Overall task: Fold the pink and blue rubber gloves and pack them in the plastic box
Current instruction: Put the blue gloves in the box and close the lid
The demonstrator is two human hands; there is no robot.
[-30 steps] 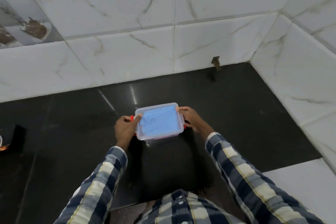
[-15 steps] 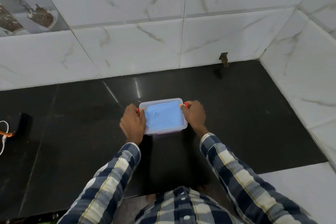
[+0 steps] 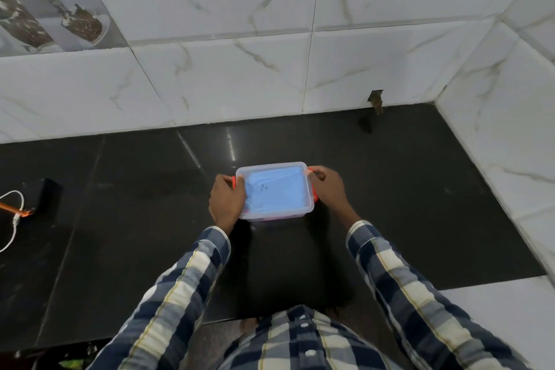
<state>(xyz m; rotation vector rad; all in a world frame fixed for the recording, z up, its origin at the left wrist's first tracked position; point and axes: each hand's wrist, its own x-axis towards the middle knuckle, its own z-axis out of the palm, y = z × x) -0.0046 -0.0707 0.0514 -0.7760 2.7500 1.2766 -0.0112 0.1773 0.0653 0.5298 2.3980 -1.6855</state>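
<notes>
Hands clamp a lidded plastic box (image 3: 274, 191) on a dark stone counter (image 3: 120, 204) — the left hand (image 3: 226, 203) curled over the box's nine o'clock end, the right hand (image 3: 329, 192) gripping its three o'clock end, each covering an orange latch (image 3: 314, 192). Blue glove (image 3: 276, 192) fills the view through the clear lid; a sliver of pink shows at the six o'clock wall. Plaid sleeves (image 3: 192, 273) reach in from six o'clock. At nine o'clock, well apart, a white cable (image 3: 13, 219) lies beside a black block — white marble tiles (image 3: 240, 69) rise at twelve.
</notes>
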